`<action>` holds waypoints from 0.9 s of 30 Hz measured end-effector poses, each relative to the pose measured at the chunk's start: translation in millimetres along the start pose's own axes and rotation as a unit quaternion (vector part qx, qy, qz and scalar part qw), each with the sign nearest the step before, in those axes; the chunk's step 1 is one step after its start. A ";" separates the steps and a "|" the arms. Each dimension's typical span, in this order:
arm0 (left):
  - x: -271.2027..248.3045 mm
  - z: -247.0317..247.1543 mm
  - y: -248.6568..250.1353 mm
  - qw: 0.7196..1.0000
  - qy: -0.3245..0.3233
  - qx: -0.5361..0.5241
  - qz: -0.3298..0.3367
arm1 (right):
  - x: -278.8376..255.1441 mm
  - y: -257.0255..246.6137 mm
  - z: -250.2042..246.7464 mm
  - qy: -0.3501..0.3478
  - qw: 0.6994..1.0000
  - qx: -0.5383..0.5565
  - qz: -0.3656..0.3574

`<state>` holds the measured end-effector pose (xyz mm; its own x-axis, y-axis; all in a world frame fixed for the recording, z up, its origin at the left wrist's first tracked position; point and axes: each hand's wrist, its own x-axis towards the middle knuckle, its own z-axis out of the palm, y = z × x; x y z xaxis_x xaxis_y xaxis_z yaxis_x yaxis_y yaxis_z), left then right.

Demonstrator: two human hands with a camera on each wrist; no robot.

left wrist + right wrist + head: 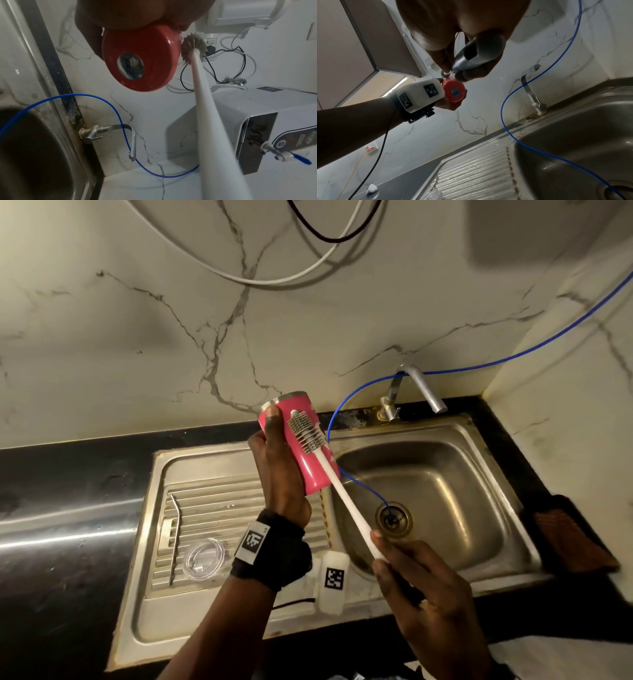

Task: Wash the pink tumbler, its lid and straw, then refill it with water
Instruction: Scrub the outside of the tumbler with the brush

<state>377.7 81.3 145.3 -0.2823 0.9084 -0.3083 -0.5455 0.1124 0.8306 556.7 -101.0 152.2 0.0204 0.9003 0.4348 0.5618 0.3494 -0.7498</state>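
Note:
My left hand (274,460) grips the pink tumbler (310,470) above the sink's left edge, tilted with its steel rim up and away; its base (140,60) faces the left wrist view and shows as a pink disc (454,92) in the right wrist view. My right hand (404,566) holds the white handle of a bottle brush (337,487), whose bristle head (306,431) lies against the tumbler's outer side. The clear lid (203,558) and the bent metal straw (176,539) lie on the ribbed drainboard.
The steel sink basin (445,481) with its drain (394,518) is to the right, a tap (421,392) behind it. A blue tube (356,481) runs from the wall into the drain. A brown cloth (575,539) lies on the black counter at right. A white appliance (265,121) hangs on the wall.

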 end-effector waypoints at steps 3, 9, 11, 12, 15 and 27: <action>12.8 -5.1 6.0 0.999 0.033 0.007 0.016 | -16.3 -9.0 -6.7 -0.003 0.999 -0.049 -0.004; 8.2 0.6 3.7 1.000 -0.002 0.006 0.019 | -28.5 -12.6 -8.4 0.018 0.991 -0.131 -0.032; -4.5 5.4 -3.2 1.000 -0.020 0.013 0.019 | -18.8 -11.2 -2.3 0.041 0.995 -0.095 -0.003; -8.0 8.8 -5.9 0.999 -0.032 0.017 0.018 | -14.6 -9.9 -0.4 0.042 0.996 -0.077 0.005; -0.8 16.6 -3.5 0.999 -0.040 0.020 0.022 | -7.8 0.4 -4.5 0.031 0.998 -0.049 0.006; 23.2 41.6 24.1 0.999 -0.021 0.035 0.028 | 31.9 15.3 1.5 0.032 0.999 -0.019 0.002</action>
<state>390.8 121.8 177.5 -0.2772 0.9298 -0.2423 -0.4724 0.0877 0.8770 564.7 -66.6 153.9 0.0741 0.8829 0.4637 0.5932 0.3348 -0.7321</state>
